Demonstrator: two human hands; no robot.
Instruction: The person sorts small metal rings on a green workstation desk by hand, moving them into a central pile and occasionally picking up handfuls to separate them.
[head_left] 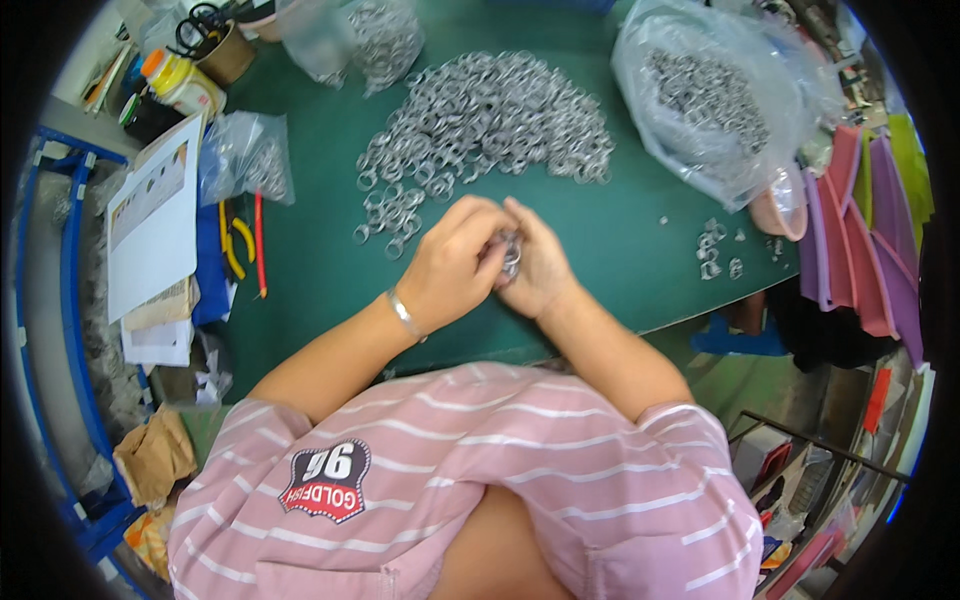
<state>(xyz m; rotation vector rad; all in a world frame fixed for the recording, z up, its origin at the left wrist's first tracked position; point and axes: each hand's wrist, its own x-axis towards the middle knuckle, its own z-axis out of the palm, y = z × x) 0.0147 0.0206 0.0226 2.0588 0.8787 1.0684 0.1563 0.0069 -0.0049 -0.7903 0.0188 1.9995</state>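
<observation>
Close together over the green table [330, 280], my two hands meet in front of a big pile of silver metal rings [500, 120]. Several similar rings [512, 255] are bunched between them, partly hidden by fingers. My right hand [541, 265] is closed around this bunch, its thumb side up. Curled fingers of my left hand [458, 255] press on the bunch from the left side; a silver bracelet [407, 315] circles that wrist. A few looser rings [393, 212] lie just beyond my left hand, at the pile's near left edge.
A clear bag of small metal parts [705, 100] stands far right, with small loose pieces [711, 248] nearer. At left are yellow-handled pliers [238, 248], a red pencil-like stick [260, 245], a small plastic bag [245, 160] and paper sheets [155, 250]. Pink and purple bins [850, 230] flank the right edge.
</observation>
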